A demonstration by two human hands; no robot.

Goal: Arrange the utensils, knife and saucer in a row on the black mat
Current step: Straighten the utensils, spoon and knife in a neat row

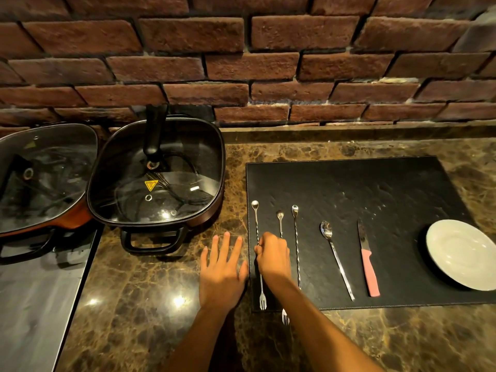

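On the black mat lie, from left to right, three long twisted bar spoons with fork ends, a plain spoon, a pink-handled knife and a white saucer. My right hand is curled over the two left ones. Its fingertips close on the leftmost bar spoon. The second bar spoon runs under that hand, and its fork end sticks out past the mat's front edge. The third bar spoon lies free just right of the hand. My left hand rests flat on the counter, left of the mat, fingers spread.
Two square electric pans with glass lids stand at the left against the brick wall. A dark glass cooktop fills the near left. The marble counter runs under everything. The saucer overhangs the mat's right edge.
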